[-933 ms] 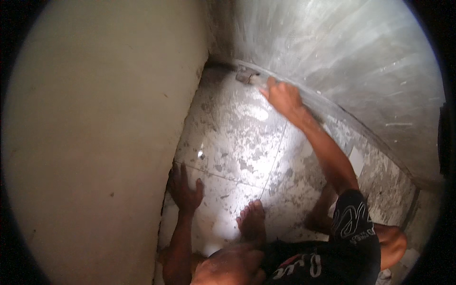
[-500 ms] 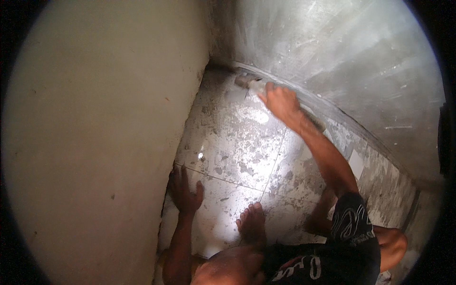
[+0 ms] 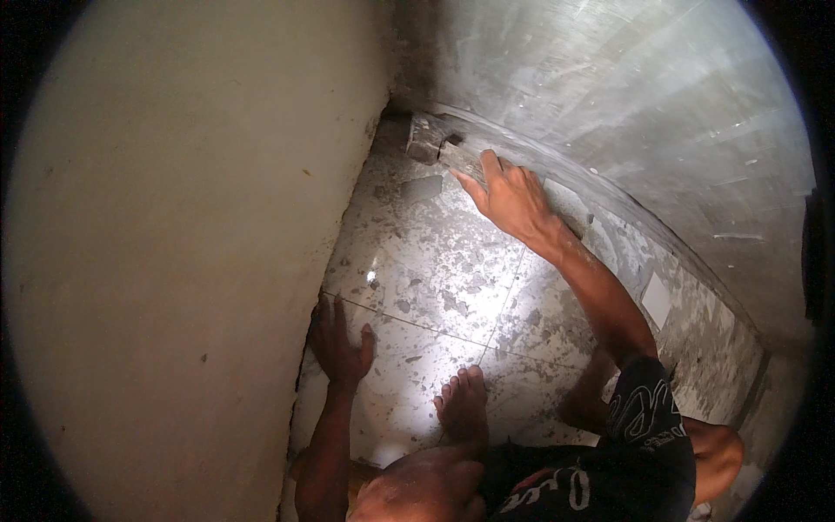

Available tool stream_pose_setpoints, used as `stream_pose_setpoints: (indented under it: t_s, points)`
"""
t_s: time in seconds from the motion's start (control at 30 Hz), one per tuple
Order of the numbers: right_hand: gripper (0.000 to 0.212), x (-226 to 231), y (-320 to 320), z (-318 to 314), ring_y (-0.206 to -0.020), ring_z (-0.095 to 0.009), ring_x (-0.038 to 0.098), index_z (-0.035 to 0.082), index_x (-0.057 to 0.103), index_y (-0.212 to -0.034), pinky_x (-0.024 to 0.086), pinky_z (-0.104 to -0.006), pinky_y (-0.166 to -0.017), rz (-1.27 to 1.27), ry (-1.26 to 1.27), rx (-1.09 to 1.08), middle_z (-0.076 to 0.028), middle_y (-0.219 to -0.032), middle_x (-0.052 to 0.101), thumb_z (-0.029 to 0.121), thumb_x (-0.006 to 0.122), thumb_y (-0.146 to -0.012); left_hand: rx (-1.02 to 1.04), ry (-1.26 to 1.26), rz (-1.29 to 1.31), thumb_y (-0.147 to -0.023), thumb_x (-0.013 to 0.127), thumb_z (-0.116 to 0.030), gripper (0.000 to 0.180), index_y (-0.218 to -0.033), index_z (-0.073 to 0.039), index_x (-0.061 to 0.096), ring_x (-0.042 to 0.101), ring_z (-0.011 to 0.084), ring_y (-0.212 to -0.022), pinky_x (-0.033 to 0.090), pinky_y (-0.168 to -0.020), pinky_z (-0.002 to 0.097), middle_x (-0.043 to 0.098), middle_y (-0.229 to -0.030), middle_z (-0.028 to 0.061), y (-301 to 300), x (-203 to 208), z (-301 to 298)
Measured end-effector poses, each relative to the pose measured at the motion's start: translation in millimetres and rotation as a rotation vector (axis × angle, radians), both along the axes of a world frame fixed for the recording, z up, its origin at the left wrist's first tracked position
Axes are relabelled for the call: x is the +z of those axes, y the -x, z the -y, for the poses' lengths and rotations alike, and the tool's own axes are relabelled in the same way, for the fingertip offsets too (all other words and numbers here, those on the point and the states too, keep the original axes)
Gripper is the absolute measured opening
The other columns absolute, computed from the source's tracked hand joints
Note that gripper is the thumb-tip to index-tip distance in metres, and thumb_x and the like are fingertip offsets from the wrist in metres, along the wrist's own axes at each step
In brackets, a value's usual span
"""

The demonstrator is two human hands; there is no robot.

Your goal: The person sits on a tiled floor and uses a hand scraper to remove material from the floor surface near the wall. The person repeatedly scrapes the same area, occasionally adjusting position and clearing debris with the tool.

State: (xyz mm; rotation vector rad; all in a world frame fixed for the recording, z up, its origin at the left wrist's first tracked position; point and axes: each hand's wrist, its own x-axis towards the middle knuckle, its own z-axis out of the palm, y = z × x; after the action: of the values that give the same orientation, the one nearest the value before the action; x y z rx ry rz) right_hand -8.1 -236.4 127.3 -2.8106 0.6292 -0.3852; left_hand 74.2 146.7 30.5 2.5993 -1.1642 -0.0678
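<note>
My right hand [image 3: 515, 198] is closed around the handle of a hammer, near the foot of the right-hand wall. The hammer [image 3: 426, 137] has a blocky, dusty head, which is close to the far corner where the two walls meet. Its pale, worn handle [image 3: 464, 163] runs back under my fingers; part of it is hidden by my hand. My left hand [image 3: 342, 344] rests on the tiled floor [image 3: 417, 252] with its fingers spread, right beside the base of the left wall. It holds nothing.
A plain beige wall [image 3: 191, 261] rises on the left, and a grey, smeared wall [image 3: 626, 96] on the right. Dark flakes and bits of debris lie on the floor tiles. A flat white piece [image 3: 657, 300] sits near the right wall. My bare foot [image 3: 463, 402] stands in front.
The hammer head has moved a little to the left, closer to the far corner, and shows sharper now. My right hand has shifted slightly with it; my left hand stays put.
</note>
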Motion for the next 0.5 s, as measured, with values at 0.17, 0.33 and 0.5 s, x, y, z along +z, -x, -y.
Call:
stream_pose_setpoints:
  t_s: [0.17,0.33,0.5]
  points:
    - [0.044,14,-5,-14,-0.056,-0.027,0.068,0.0,0.059,-0.097,0.056,-0.0455,-0.049,0.381,0.204,0.337,-0.013,-0.063,0.061,0.044,0.066,-0.095,0.014,-0.05,0.009,-0.088,0.065,-0.037,0.077,-0.155,-0.007,0.039,0.037,0.0481,-0.139,0.029,-0.113,0.0603,0.036,-0.156,0.0273,-1,3,-4]
    - [0.047,-30,-9,45,-0.051,-0.024,0.064,-0.003,0.061,-0.099,0.051,-0.0408,-0.044,-0.005,0.256,0.078,-0.013,-0.06,0.062,0.043,0.065,-0.097,-0.005,0.024,-0.013,-0.088,0.064,-0.037,0.077,-0.155,-0.008,0.038,0.037,0.0476,-0.139,0.029,-0.113,0.0605,0.034,-0.158,0.0261,1,-4,6]
    - [0.048,-9,-20,0,-0.045,-0.018,0.058,-0.005,0.062,-0.095,0.049,-0.0367,-0.039,-0.009,0.153,0.089,-0.009,-0.052,0.057,0.042,0.063,-0.1,0.01,-0.036,0.029,-0.087,0.065,-0.037,0.078,-0.154,-0.008,0.039,0.038,0.0475,-0.139,0.029,-0.113,0.0595,0.035,-0.157,0.0257,0,-1,-4]
